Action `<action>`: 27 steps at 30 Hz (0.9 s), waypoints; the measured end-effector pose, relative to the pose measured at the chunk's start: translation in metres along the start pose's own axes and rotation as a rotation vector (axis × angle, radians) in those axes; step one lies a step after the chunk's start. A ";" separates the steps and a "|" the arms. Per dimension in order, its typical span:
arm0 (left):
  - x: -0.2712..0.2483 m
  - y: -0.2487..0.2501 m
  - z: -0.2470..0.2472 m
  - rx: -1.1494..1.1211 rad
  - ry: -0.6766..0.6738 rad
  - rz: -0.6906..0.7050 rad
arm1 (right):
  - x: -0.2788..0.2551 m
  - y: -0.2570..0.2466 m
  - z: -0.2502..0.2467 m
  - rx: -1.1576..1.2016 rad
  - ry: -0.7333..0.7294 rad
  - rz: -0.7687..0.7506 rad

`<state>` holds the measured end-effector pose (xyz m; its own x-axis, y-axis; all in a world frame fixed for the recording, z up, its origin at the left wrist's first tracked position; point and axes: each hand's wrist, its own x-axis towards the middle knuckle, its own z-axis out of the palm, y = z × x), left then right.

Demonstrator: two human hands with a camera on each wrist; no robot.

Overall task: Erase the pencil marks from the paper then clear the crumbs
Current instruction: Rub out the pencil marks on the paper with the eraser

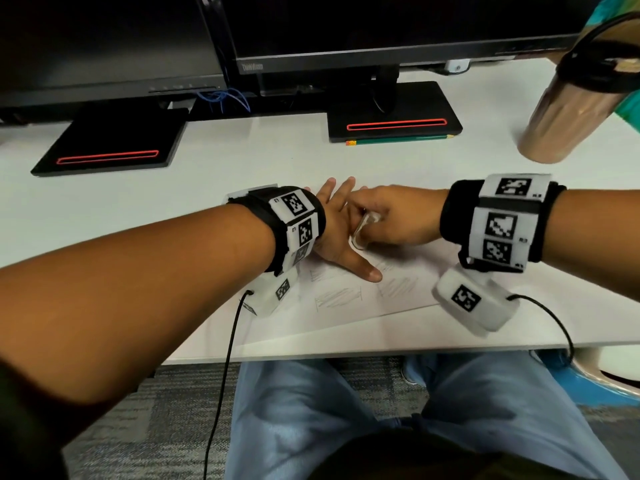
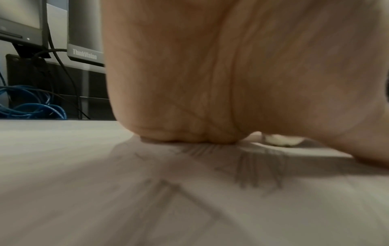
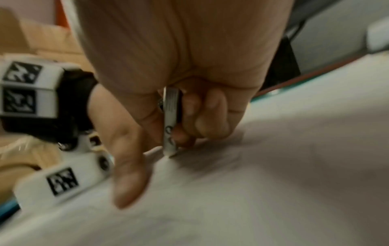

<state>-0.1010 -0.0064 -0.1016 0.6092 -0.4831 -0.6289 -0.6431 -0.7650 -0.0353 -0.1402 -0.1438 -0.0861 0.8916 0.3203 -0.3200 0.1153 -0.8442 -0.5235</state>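
A white sheet of paper (image 1: 346,317) lies on the desk with several grey pencil-hatched patches (image 1: 337,296) near its front edge. My left hand (image 1: 341,233) lies flat on the paper, fingers spread and thumb pointing right, holding it down. My right hand (image 1: 384,220) grips a white eraser (image 1: 363,226) in a printed sleeve, and its lower corner touches the paper just right of my left palm. In the right wrist view the eraser (image 3: 170,123) stands on edge between thumb and curled fingers over a smudged grey mark (image 3: 210,159). The left wrist view shows pencil marks (image 2: 258,166) under my palm (image 2: 210,74).
Two black monitors on stands (image 1: 394,112) line the back of the desk. A green pencil (image 1: 398,140) lies against the right stand. A bronze tumbler (image 1: 561,116) stands at the right. Blue cables (image 1: 225,97) hang between the monitors. The desk edge (image 1: 346,355) runs just above my knees.
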 end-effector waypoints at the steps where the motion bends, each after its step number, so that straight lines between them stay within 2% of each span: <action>1: 0.000 0.000 0.000 -0.008 0.008 0.004 | -0.001 0.001 -0.002 0.021 0.015 0.013; 4: 0.002 -0.002 0.001 -0.025 0.028 0.000 | 0.000 0.005 -0.007 -0.013 0.098 0.025; 7: 0.002 -0.002 0.002 -0.021 0.014 0.007 | -0.003 -0.001 -0.002 -0.005 0.000 -0.003; 11: 0.003 -0.003 0.002 -0.030 0.041 0.011 | -0.003 0.005 -0.008 -0.017 0.090 0.044; 15: 0.004 -0.002 0.003 -0.006 0.028 0.007 | -0.006 0.003 -0.002 0.014 -0.010 0.004; 19: 0.004 -0.002 0.003 -0.016 0.042 0.001 | -0.004 0.010 -0.005 -0.017 0.072 0.020; 22: 0.005 -0.002 0.003 -0.020 0.033 0.006 | -0.008 0.006 0.000 -0.002 -0.031 -0.019; 25: 0.005 -0.002 0.003 -0.025 0.047 -0.001 | -0.009 0.011 -0.004 0.024 0.050 0.016; 27: 0.006 -0.002 0.002 -0.018 0.046 -0.006 | -0.008 0.010 0.000 -0.018 0.046 -0.024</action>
<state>-0.0973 -0.0066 -0.1066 0.6340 -0.4971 -0.5924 -0.6313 -0.7751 -0.0251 -0.1459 -0.1551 -0.0889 0.9075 0.3211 -0.2709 0.1445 -0.8441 -0.5163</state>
